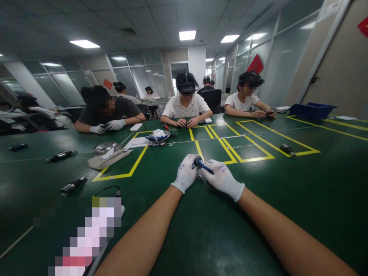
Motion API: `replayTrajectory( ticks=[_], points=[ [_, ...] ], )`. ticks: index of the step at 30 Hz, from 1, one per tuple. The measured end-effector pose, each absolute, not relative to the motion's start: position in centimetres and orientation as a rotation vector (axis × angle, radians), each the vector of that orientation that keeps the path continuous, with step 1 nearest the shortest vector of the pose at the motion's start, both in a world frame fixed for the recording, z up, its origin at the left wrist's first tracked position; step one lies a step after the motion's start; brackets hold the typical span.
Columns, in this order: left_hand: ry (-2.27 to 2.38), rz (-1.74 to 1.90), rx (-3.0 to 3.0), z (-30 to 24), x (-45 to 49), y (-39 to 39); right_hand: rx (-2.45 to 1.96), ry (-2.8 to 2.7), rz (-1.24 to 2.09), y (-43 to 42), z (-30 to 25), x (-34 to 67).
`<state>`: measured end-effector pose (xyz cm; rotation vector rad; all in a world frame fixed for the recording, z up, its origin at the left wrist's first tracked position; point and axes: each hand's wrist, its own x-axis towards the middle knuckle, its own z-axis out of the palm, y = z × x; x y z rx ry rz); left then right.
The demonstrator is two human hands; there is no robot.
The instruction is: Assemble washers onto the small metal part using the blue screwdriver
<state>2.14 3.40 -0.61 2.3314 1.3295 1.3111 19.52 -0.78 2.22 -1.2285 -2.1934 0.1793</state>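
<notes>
Both of my hands wear white gloves and meet above the green table. My left hand (186, 173) is closed around a small dark cylindrical part (197, 161), with its round end facing up. My right hand (222, 177) is closed on a slim blue tool (206, 166), whose tip reaches that round end; its exact kind is unclear. Just below the fingers shows a small silvery round piece (199, 177); whether it belongs to the held part I cannot tell.
On the green table (161, 214), dark cylindrical devices (71, 186) lie left and another (287, 150) right. A metal bowl (107, 148), grey cloth (109, 159) and a dish with white cloth (158, 136) stand ahead. A blue bin (312, 111) sits far right. Three people work opposite.
</notes>
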Motion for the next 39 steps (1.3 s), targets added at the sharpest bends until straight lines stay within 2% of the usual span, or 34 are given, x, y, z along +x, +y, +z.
replayTrajectory(
  ticks=[6, 13, 25, 35, 39],
  points=[
    [1.324, 1.276, 2.333, -0.7, 2.3, 3.3, -1.255, -2.232, 0.090, -0.9, 2.4, 19.7],
    [1.394, 1.285, 2.318, -0.7, 2.4, 3.1, -1.224, -2.163, 0.220, -0.8, 2.3, 19.3],
    [1.435, 1.237, 2.317, -1.2, 2.2, 3.5, -1.248, -2.193, 0.127, -0.4, 2.2, 18.4],
    [1.450, 1.253, 2.244, -0.8, 2.3, 3.1, -1.105, -2.078, 0.352, -0.2, 2.1, 18.8],
    [1.431, 1.264, 2.257, -0.8, 2.4, 3.1, -1.113, -2.088, 0.340, -0.3, 2.2, 19.1]
  ],
)
